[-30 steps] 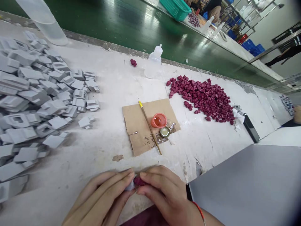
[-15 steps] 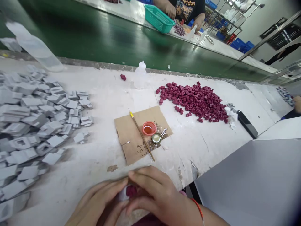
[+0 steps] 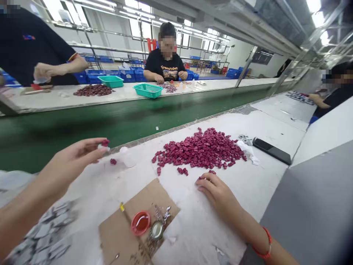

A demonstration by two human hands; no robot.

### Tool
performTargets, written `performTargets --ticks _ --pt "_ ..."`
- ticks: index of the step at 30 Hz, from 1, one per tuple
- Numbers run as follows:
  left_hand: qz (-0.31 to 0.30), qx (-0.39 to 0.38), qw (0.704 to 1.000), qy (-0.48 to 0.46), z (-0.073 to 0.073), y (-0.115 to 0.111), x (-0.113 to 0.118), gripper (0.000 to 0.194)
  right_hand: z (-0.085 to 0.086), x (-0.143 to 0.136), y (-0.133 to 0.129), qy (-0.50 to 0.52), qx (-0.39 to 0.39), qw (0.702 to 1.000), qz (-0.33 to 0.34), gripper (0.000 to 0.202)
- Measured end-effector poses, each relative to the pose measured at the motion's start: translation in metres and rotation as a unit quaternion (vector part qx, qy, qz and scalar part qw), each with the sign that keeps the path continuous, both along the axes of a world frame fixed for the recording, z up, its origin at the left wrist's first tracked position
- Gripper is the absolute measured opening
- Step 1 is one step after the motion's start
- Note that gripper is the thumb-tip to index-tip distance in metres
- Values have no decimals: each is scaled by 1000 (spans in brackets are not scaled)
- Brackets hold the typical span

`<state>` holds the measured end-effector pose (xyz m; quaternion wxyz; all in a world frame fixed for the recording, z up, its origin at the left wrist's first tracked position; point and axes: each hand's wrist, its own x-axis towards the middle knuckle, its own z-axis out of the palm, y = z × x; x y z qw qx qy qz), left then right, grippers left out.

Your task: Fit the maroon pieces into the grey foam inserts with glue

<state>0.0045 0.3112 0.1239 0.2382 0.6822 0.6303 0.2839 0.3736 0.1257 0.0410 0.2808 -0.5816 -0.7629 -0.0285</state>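
My left hand is raised at the left near the belt's edge, its fingers closed on a small maroon piece with a whitish part under it. My right hand rests low over the table just in front of the heap of maroon pieces. Its fingertips pinch a small maroon piece, mostly hidden by the fingers. One loose maroon piece lies beyond my left fingers, by a blurred translucent bottle.
Cardboard in front carries a red cup of liquid, a bottle cap and a yellow-tipped stick. Grey pieces lie lower left. A phone lies right. Across the green belt, people work beside green baskets.
My hands have parted from low in front. The left has gone up and left with the maroon and whitish piece; the right has reached toward the maroon heap. The view has tilted up.
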Motion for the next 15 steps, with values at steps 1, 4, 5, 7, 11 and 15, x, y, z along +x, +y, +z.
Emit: performTargets --ticks 1,4,5,7,11,15 --pt "8 -8 1000 17 2 26 14 52 0 -2 -3 2 2 1000 -2 29" --pt "12 -10 996 83 -10 80 48 41 -2 -4 -10 15 17 1000 -4 27" --pt "3 -12 995 101 -17 91 55 37 -4 -3 -12 21 24 999 -2 26" --pt "-15 -18 992 125 -27 106 65 29 -8 1 -14 38 34 999 4 24" --pt "-20 -2 991 131 -25 104 61 34 -16 10 -18 117 23 993 -12 22" --pt "-10 51 991 125 1 36 6 41 -10 15 -23 249 -59 964 -74 20"
